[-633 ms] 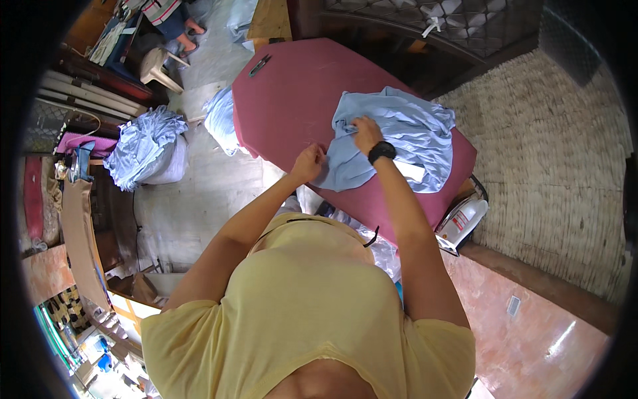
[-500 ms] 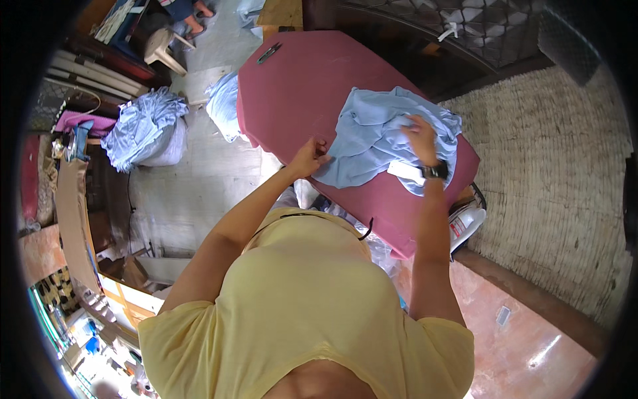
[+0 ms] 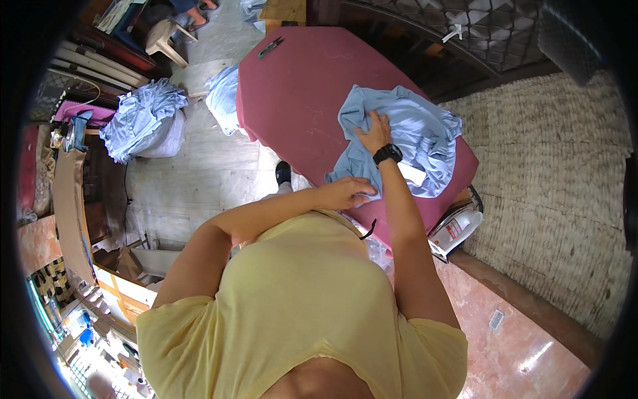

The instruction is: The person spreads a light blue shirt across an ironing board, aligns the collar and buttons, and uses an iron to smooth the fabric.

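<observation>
A crumpled light blue garment (image 3: 425, 133) lies on the right half of a table covered in maroon cloth (image 3: 299, 86). My left hand (image 3: 349, 193) is at its near edge, fingers closed on a bit of the fabric. Farther up, my right hand (image 3: 376, 133) rests on the garment's left part, its fingers stretched and slightly apart. A black watch (image 3: 387, 154) circles that wrist. Beside it, a white tag or card (image 3: 413, 174) lies on the fabric. Small dark thread snips (image 3: 270, 48) lie near the table's far left corner.
On the floor to the left sits a heap of blue garments (image 3: 143, 120); more blue fabric (image 3: 223, 100) hangs beside the table. A cream stool (image 3: 166, 41) stands behind, near another person's feet (image 3: 197, 20). At the table's right end is a white bottle (image 3: 458, 227).
My left hand has moved right and nearer to me, drawing the garment's edge along. My right hand has shifted left across the fabric, and the left part of the garment is now bunched up.
</observation>
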`<act>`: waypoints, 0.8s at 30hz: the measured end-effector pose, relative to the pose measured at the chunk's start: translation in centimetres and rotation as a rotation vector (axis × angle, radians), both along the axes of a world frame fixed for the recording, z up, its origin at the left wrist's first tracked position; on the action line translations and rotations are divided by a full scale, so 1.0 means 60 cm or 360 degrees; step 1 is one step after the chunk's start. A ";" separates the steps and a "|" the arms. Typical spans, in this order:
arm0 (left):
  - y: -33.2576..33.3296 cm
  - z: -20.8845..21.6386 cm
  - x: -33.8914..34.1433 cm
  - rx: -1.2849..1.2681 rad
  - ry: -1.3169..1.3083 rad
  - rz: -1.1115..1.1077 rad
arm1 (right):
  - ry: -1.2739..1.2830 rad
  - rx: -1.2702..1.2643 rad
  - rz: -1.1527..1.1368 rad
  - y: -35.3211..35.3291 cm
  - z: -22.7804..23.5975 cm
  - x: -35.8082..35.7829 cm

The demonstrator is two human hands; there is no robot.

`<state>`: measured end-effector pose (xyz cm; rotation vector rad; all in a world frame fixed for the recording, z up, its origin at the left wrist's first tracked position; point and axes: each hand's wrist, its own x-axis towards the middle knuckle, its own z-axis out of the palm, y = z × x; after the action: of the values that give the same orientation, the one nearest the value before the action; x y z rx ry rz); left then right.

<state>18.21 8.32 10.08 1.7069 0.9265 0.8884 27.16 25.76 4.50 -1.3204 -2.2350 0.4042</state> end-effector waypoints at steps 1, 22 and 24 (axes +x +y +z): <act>0.001 0.008 -0.002 -0.0036 0.0051 -0.0101 | 0.0020 -0.0155 0.0004 0.020 -0.034 0.025; 0.138 -0.077 0.070 0.0493 0.0432 0.0951 | 0.0601 -0.0161 -0.0679 -0.093 0.225 0.389; 0.157 -0.121 0.065 0.0444 0.0480 0.0970 | 0.0234 0.0064 -0.0604 -0.102 0.234 0.382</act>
<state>22.10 17.74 2.82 1.8543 1.6436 1.2150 50.07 19.64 18.52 -1.5954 -1.8116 0.3029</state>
